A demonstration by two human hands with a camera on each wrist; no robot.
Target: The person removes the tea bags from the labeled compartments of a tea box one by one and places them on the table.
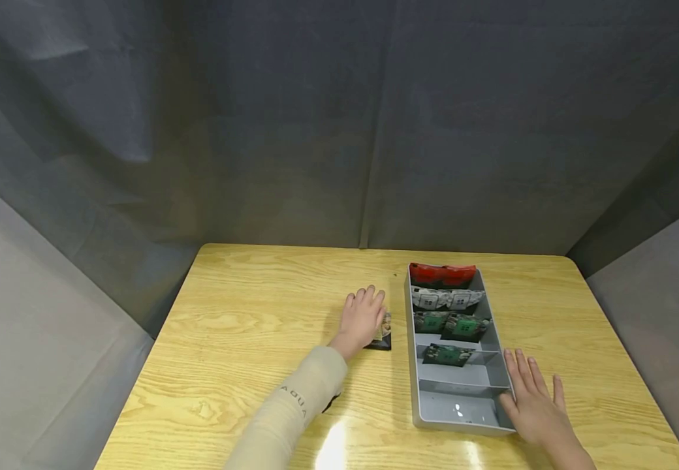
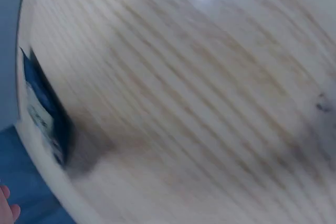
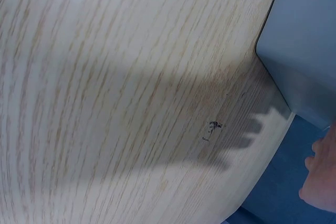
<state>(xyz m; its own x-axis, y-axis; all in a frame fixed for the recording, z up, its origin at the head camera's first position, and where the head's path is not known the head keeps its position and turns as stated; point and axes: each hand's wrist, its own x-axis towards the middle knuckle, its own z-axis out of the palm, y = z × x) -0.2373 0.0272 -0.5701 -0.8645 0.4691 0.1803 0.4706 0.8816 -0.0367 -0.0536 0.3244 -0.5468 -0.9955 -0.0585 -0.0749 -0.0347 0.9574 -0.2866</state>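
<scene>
My left hand [image 1: 361,320] is over a small dark packet [image 1: 385,334] with a tan print, which lies on the table left of the tray. Its fingers are spread loosely and cover part of the packet. In the left wrist view the packet [image 2: 46,114] is at the left, with fingertips [image 2: 8,209] apart from it at the bottom corner. My right hand [image 1: 532,399] rests beside the grey divided tray [image 1: 412,385], fingers extended, thumb at its right wall. Red packets [image 1: 442,274], white-printed packets [image 1: 448,299] and green-printed packets [image 1: 465,326] stand in the tray's compartments.
The wooden table [image 1: 245,326] has a dark curtain [image 1: 292,130] behind it and grey panels at both sides. A small dark edge [image 1: 331,403] shows beside the left sleeve. Thin dividers [image 1: 463,385] cross the tray.
</scene>
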